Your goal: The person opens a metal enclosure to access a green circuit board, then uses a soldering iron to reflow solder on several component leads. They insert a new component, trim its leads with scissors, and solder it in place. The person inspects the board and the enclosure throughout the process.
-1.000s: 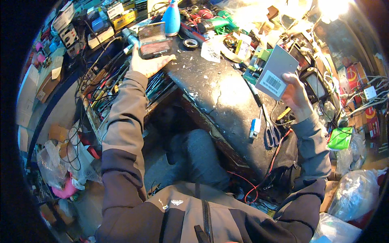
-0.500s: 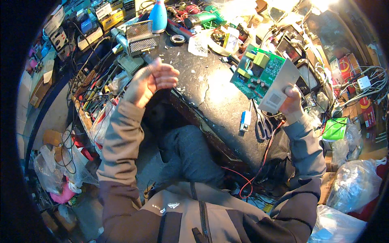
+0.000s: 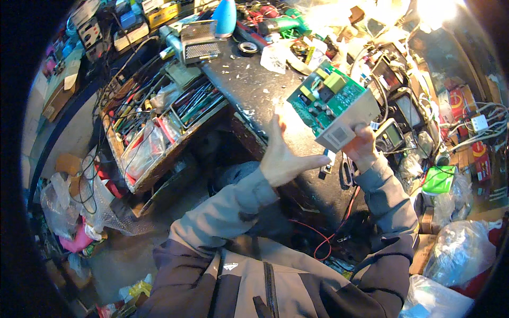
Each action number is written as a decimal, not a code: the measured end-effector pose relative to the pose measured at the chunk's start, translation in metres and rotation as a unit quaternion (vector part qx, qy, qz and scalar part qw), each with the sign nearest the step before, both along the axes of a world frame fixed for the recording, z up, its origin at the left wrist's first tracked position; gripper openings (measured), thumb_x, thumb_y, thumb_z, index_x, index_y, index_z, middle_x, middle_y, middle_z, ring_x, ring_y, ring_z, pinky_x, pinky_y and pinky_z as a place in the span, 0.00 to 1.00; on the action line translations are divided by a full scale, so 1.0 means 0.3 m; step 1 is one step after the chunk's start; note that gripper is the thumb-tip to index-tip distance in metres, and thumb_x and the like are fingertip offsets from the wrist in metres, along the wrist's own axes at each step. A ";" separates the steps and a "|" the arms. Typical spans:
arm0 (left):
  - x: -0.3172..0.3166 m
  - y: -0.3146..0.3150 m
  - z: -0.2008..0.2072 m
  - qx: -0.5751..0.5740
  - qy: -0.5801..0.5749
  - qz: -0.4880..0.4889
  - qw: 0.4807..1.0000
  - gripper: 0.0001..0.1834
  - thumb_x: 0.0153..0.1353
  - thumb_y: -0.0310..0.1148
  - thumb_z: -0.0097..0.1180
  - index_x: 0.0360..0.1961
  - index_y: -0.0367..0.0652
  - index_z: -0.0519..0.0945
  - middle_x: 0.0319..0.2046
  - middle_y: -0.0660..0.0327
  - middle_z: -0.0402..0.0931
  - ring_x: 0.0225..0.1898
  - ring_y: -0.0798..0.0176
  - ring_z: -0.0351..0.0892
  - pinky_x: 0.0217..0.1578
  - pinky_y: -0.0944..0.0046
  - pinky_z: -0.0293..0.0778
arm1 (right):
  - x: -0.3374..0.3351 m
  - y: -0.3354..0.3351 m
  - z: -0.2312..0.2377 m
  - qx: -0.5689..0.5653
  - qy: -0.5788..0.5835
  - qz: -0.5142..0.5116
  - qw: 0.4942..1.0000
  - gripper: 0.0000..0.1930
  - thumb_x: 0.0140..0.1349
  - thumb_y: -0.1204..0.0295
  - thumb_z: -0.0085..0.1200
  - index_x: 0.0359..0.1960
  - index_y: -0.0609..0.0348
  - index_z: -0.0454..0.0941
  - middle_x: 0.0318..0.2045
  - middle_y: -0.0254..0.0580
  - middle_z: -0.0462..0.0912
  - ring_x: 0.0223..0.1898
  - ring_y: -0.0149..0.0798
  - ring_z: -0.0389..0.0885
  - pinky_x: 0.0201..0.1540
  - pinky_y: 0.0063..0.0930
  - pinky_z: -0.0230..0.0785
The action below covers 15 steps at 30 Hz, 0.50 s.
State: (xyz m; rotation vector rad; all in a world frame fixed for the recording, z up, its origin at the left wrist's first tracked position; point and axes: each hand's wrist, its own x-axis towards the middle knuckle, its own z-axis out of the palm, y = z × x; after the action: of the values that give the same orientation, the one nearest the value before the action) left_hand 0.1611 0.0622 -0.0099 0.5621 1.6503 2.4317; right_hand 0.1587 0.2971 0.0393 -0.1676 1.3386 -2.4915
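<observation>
My right hand (image 3: pixel 363 144) grips a green circuit board (image 3: pixel 327 98) by the pale metal plate (image 3: pixel 356 119) along its near side. Yellow and dark components stand up from the board, which is held tilted above the table. Just left of it, my left hand (image 3: pixel 286 153) is spread with the thumb stretched toward the plate and holds nothing; a small gap shows between thumb and plate. Beneath the right hand lie dark-handled scissors (image 3: pixel 347 170), partly hidden. A small blue and white box (image 3: pixel 328 160) beside them is mostly covered by my left thumb.
At the left, an open drawer (image 3: pixel 159 169) holds many hand tools. A blue bottle (image 3: pixel 225 20), a perforated metal case (image 3: pixel 200 45) and a tape roll (image 3: pixel 247 48) stand along the table's far side. Tangled cables (image 3: pixel 477 124) and a multimeter (image 3: pixel 392 134) lie at the right.
My left hand has swung right from over the drawer side to beside the board, its fingers spreading. The board has shifted slightly left and nearer, still in my right hand.
</observation>
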 end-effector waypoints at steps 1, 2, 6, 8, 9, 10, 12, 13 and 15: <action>0.005 0.009 0.010 -0.049 -0.006 0.030 0.998 0.72 0.40 0.38 0.84 0.73 0.31 0.39 0.68 0.46 0.57 0.71 0.52 0.56 0.72 0.54 0.54 | -0.001 -0.001 -0.009 0.002 0.019 0.016 1.000 0.41 0.46 0.66 0.64 0.66 0.65 0.67 0.61 0.52 0.76 0.63 0.53 0.74 0.69 0.52 0.64; 0.003 0.016 0.019 -0.046 -0.011 0.058 0.997 0.69 0.41 0.36 0.83 0.74 0.34 0.42 0.69 0.48 0.57 0.71 0.53 0.56 0.72 0.53 0.53 | 0.001 -0.006 -0.018 0.028 0.010 0.005 1.000 0.44 0.44 0.67 0.65 0.68 0.62 0.65 0.63 0.50 0.75 0.64 0.54 0.73 0.69 0.52 0.64; 0.003 0.011 0.027 0.069 0.052 0.079 0.993 0.73 0.38 0.39 0.84 0.73 0.30 0.40 0.65 0.47 0.60 0.67 0.54 0.63 0.69 0.54 0.60 | -0.009 -0.033 -0.034 0.005 -0.011 0.071 0.997 0.50 0.39 0.73 0.70 0.71 0.57 0.63 0.65 0.45 0.73 0.67 0.52 0.70 0.70 0.49 0.62; -0.003 -0.003 0.017 0.102 0.058 0.075 0.990 0.70 0.39 0.37 0.83 0.72 0.31 0.42 0.64 0.47 0.62 0.66 0.55 0.65 0.69 0.55 0.61 | -0.033 -0.043 -0.019 0.160 -0.004 0.039 0.986 0.52 0.37 0.75 0.72 0.72 0.58 0.62 0.66 0.44 0.73 0.67 0.48 0.70 0.70 0.46 0.62; -0.008 -0.006 0.010 0.114 0.082 0.082 0.987 0.69 0.39 0.36 0.83 0.72 0.32 0.43 0.64 0.48 0.63 0.65 0.55 0.66 0.68 0.55 0.61 | -0.047 -0.040 -0.002 0.231 -0.002 0.023 0.973 0.54 0.38 0.75 0.74 0.73 0.58 0.61 0.67 0.45 0.72 0.67 0.46 0.69 0.69 0.44 0.63; -0.025 -0.022 -0.002 0.109 0.111 0.113 0.981 0.66 0.38 0.34 0.83 0.71 0.32 0.46 0.63 0.48 0.65 0.64 0.56 0.68 0.68 0.56 0.62 | -0.064 -0.036 0.016 0.281 0.050 0.049 0.957 0.56 0.38 0.75 0.76 0.74 0.59 0.59 0.67 0.46 0.71 0.68 0.43 0.68 0.69 0.43 0.63; -0.069 -0.054 -0.030 0.044 0.109 0.131 0.984 0.68 0.31 0.34 0.84 0.71 0.33 0.50 0.63 0.49 0.67 0.66 0.55 0.68 0.69 0.54 0.62 | -0.094 -0.014 0.061 0.304 0.051 0.063 0.949 0.58 0.40 0.75 0.78 0.75 0.59 0.56 0.70 0.48 0.67 0.69 0.42 0.67 0.68 0.42 0.64; -0.107 -0.073 -0.045 0.007 0.123 0.131 0.984 0.70 0.28 0.33 0.85 0.71 0.33 0.49 0.63 0.50 0.67 0.66 0.55 0.67 0.69 0.53 0.62 | -0.113 0.000 0.082 0.308 0.069 0.067 0.946 0.58 0.41 0.75 0.79 0.76 0.59 0.54 0.71 0.49 0.65 0.70 0.44 0.66 0.68 0.42 0.65; -0.164 -0.108 -0.081 -0.113 0.173 0.190 0.960 0.69 0.28 0.35 0.85 0.70 0.35 0.52 0.62 0.50 0.69 0.63 0.55 0.70 0.68 0.54 0.64 | -0.123 0.044 0.128 0.404 0.012 0.035 0.914 0.56 0.48 0.73 0.77 0.77 0.59 0.52 0.74 0.51 0.60 0.71 0.46 0.65 0.68 0.41 0.65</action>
State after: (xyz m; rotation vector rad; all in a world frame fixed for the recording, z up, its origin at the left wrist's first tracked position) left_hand 0.1119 0.0296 -0.0342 0.7236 2.3368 2.4400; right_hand 0.1219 0.3104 0.0778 -0.0500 2.1863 -1.6867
